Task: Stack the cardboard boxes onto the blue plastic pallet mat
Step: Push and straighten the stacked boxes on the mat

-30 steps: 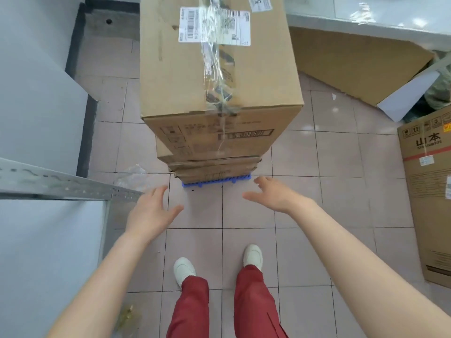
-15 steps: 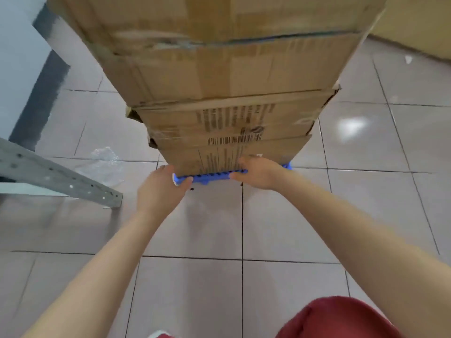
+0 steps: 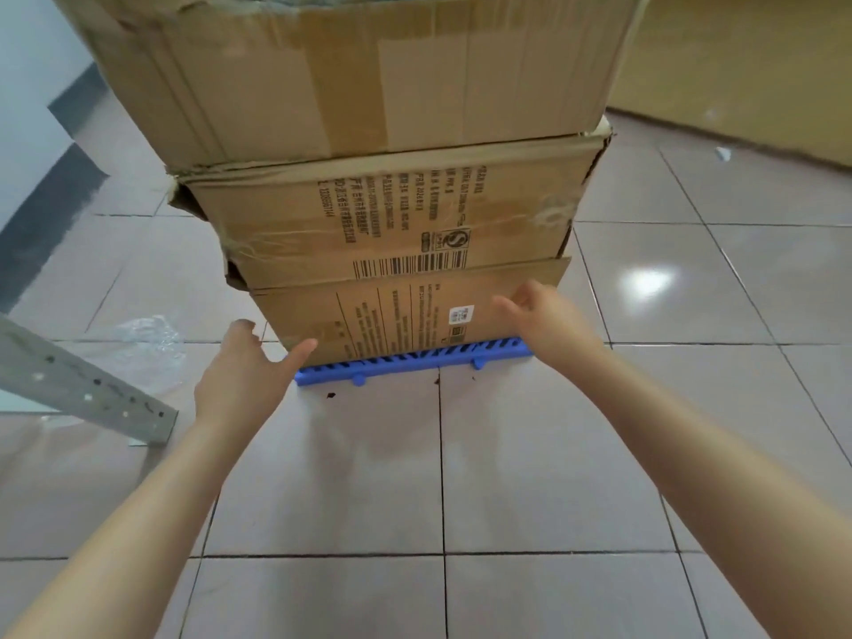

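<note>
Three cardboard boxes stand stacked on the blue plastic pallet mat (image 3: 415,359), whose front edge shows under them. The bottom box (image 3: 396,315) is the smallest, the middle box (image 3: 392,214) has a torn left corner, and the large top box (image 3: 350,71) overhangs both. My left hand (image 3: 239,371) hovers open at the bottom box's lower left corner, thumb near the cardboard. My right hand (image 3: 548,320) is open at the bottom box's right front, fingers spread just off the face, above the mat's right end.
A grey perforated metal shelf beam (image 3: 83,389) juts in at the left. Crumpled clear plastic (image 3: 147,334) lies on the tiled floor beside it. A flat cardboard sheet (image 3: 737,62) leans at the back right. A dark-skirted wall (image 3: 41,209) runs along the left.
Both hands have come off the mat's front edge and risen to the bottom box's sides, fingers now spread. The view has dropped lower and closer to the stack.
</note>
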